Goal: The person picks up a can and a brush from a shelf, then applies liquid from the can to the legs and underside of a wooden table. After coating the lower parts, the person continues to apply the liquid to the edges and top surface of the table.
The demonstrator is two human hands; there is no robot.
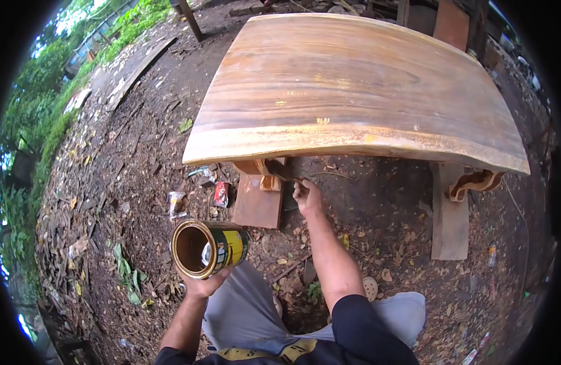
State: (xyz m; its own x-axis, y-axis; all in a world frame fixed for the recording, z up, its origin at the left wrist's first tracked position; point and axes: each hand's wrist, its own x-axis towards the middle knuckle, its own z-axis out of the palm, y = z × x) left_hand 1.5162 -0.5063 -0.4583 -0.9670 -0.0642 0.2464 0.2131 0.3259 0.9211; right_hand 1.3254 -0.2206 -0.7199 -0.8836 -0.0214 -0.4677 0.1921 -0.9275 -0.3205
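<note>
My left hand [206, 283] is wrapped round a metal can [229, 248] with a yellow and dark label, its open mouth tilted toward the camera. My right hand [308, 198] reaches forward below the front edge of a wooden table [353, 85]. Its fingers are pinched on a thin dark tool, perhaps a brush [286, 176], whose far end is close to the table's carved left leg [250, 166]. The tabletop has a pale front edge and a few yellowish patches.
Flat boards lie under the left leg [259, 207] and the right leg [450, 225]. Wrappers [221, 194] and leaves litter the dirt ground. A long plank [141, 73] lies at the back left, near green plants.
</note>
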